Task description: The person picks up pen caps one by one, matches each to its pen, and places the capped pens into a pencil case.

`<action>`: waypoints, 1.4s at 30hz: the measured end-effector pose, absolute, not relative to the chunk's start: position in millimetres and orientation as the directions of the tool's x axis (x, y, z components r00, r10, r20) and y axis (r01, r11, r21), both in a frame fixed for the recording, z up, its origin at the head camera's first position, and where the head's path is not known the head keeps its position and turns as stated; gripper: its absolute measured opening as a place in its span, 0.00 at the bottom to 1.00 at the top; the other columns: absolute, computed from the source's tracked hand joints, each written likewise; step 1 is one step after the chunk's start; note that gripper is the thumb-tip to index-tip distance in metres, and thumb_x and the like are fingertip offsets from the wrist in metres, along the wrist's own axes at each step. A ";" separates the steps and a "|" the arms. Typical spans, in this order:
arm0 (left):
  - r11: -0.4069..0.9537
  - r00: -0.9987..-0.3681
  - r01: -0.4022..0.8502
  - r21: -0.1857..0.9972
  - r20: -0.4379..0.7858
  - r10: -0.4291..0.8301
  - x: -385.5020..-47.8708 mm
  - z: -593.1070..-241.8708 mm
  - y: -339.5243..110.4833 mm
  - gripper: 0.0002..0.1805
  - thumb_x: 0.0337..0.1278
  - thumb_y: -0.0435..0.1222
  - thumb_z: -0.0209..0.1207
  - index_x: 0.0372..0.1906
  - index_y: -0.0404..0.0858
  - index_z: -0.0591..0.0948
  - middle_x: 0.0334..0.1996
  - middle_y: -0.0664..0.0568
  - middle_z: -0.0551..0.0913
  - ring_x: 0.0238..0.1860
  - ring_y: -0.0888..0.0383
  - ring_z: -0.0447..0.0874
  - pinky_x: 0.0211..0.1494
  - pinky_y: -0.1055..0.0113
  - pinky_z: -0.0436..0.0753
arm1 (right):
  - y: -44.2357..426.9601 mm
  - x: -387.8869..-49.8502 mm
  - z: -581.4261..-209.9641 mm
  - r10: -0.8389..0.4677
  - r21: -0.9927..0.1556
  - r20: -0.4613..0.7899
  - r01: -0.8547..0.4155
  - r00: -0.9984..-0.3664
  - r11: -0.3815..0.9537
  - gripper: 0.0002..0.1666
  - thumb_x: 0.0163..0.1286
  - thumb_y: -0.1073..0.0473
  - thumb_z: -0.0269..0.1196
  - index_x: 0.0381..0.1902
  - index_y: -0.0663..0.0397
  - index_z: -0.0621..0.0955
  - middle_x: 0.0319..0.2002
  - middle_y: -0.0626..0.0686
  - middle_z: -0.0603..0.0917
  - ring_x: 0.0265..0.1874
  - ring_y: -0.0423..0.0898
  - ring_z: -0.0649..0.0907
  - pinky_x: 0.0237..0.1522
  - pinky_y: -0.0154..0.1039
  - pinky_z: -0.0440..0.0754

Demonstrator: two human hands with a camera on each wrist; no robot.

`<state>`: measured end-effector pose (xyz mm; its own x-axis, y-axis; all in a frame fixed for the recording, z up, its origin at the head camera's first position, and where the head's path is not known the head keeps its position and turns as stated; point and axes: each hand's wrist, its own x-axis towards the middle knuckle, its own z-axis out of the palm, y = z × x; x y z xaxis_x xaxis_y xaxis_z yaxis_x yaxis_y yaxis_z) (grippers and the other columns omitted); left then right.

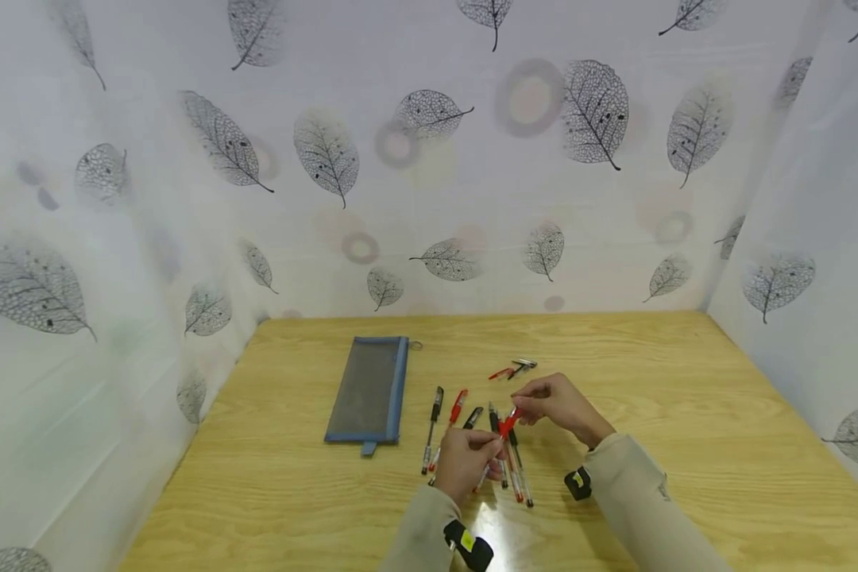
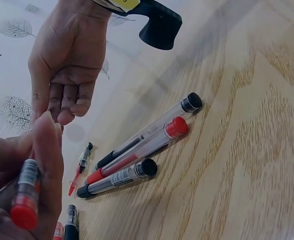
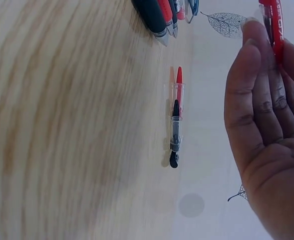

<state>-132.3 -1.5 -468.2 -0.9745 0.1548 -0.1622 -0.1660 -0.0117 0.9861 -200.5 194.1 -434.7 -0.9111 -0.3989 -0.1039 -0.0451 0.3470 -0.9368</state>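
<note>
Head view: one slender red gel pen [image 1: 507, 426], clear-barrelled, raised above the wood-grain tabletop [image 1: 257, 508]; left hand [image 1: 465, 461] pinches its barrel, right hand [image 1: 559, 403] pinches its red far end. Nearby: rectangular, blue-edged mesh pouch [image 1: 365, 389], flat.

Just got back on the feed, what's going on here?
A person has a red pen between both hands: the left hand grips its barrel while the right hand pinches the cap end. Whether the cap is free is hard to tell. Three uncapped pens lie on the table close by, loose caps farther off. More pens lie towards the mesh pouch.
</note>
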 end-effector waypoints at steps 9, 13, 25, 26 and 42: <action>-0.014 -0.972 -0.177 0.984 -0.173 0.161 -132.3 -468.3 -3.4 0.09 0.61 0.28 0.60 0.42 0.26 0.84 0.28 0.43 0.85 0.20 0.62 0.82 0.29 0.63 0.85 | 193.9 -207.9 -442.8 -0.411 -0.928 -0.079 -0.083 -0.908 0.363 0.20 0.70 0.58 0.61 0.48 0.73 0.81 0.32 0.56 0.86 0.29 0.52 0.85 0.39 0.55 0.82; 0.013 -0.966 -0.202 0.979 -0.202 0.162 -132.6 -469.6 -3.7 0.09 0.61 0.30 0.61 0.42 0.27 0.85 0.28 0.43 0.86 0.22 0.60 0.83 0.29 0.63 0.85 | 192.5 -209.1 -443.2 -0.417 -0.922 -0.068 -0.102 -0.907 0.374 0.20 0.70 0.59 0.61 0.48 0.74 0.81 0.33 0.58 0.86 0.30 0.55 0.84 0.38 0.54 0.83; 0.351 -0.981 -0.052 0.935 -0.115 0.159 -136.1 -467.2 -15.7 0.08 0.58 0.34 0.64 0.39 0.35 0.87 0.29 0.55 0.85 0.27 0.63 0.82 0.26 0.69 0.79 | 180.0 -222.5 -446.5 -0.420 -0.908 -0.054 -0.130 -0.906 0.398 0.17 0.68 0.60 0.63 0.45 0.73 0.81 0.33 0.56 0.86 0.30 0.52 0.85 0.37 0.51 0.84; 0.377 -0.982 -0.036 0.926 -0.103 0.159 -136.5 -467.3 -16.4 0.07 0.57 0.33 0.65 0.39 0.35 0.87 0.29 0.56 0.85 0.27 0.64 0.81 0.26 0.69 0.79 | 178.9 -223.6 -447.2 -0.418 -0.909 -0.057 -0.126 -0.907 0.397 0.17 0.67 0.61 0.63 0.44 0.73 0.82 0.32 0.56 0.86 0.30 0.52 0.85 0.37 0.51 0.84; 0.642 -0.997 0.027 0.766 -0.023 0.070 -139.8 -467.0 -18.2 0.05 0.48 0.31 0.71 0.32 0.38 0.86 0.23 0.57 0.83 0.26 0.63 0.79 0.30 0.67 0.80 | 159.0 -237.6 -461.1 -0.427 -0.875 -0.066 -0.154 -0.902 0.459 0.09 0.65 0.63 0.65 0.36 0.66 0.86 0.30 0.54 0.86 0.27 0.50 0.84 0.31 0.42 0.83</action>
<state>-139.8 -18.2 -467.0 -0.9973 0.0703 -0.0232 0.0274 0.6417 0.7665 -237.6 159.0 -461.1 -0.9018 -0.4272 -0.0659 -0.1536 0.4592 -0.8750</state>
